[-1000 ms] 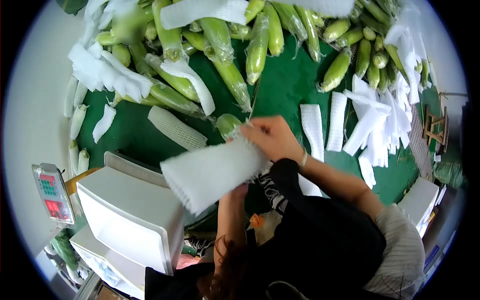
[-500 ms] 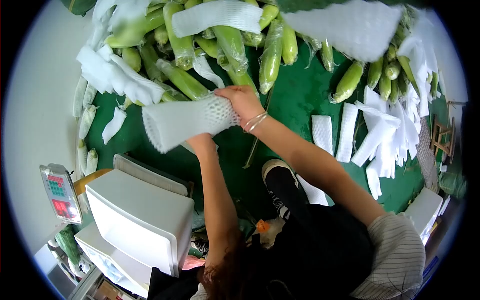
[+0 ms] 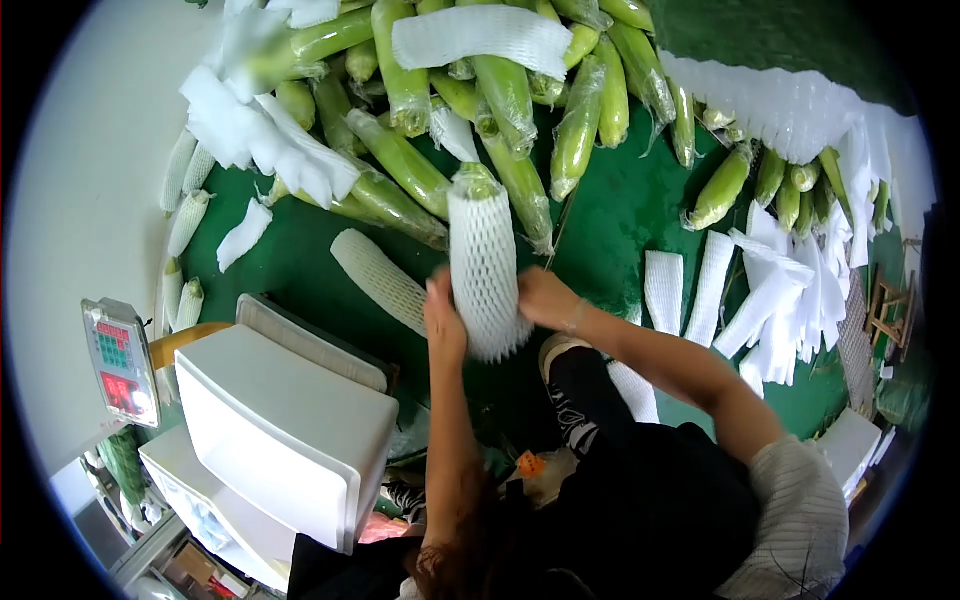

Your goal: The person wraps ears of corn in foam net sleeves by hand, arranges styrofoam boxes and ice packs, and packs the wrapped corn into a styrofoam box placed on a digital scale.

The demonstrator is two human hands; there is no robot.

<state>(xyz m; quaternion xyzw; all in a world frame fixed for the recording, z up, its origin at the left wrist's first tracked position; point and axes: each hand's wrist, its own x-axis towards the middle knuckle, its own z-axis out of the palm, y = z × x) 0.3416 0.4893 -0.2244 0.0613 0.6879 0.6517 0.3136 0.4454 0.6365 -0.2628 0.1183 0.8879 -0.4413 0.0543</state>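
Note:
A long green gourd-like vegetable in a white foam net sleeve point(image 3: 483, 265) stands nearly upright between my hands, its green stem end point(image 3: 474, 180) sticking out at the top. My left hand point(image 3: 445, 318) presses against the sleeve's left side, fingers closed along it. On the right, my right hand point(image 3: 548, 298) has its fingers closed at the sleeve's lower edge. Behind my left hand, another vegetable in a foam net sleeve point(image 3: 380, 278) lies on the green surface point(image 3: 290, 255).
Film-wrapped green vegetables point(image 3: 400, 165) are heaped at the far side, with a loose foam sleeve point(image 3: 480, 38) on top. More foam sleeves point(image 3: 790, 285) lie to the right and at left. White bins point(image 3: 290, 410) and a scale point(image 3: 120, 362) stand at lower left.
The foam sleeve was held sideways, bunched at one end; now it stands upright around a vegetable. My right hand has moved down and right. The sleeved vegetable behind has come into view.

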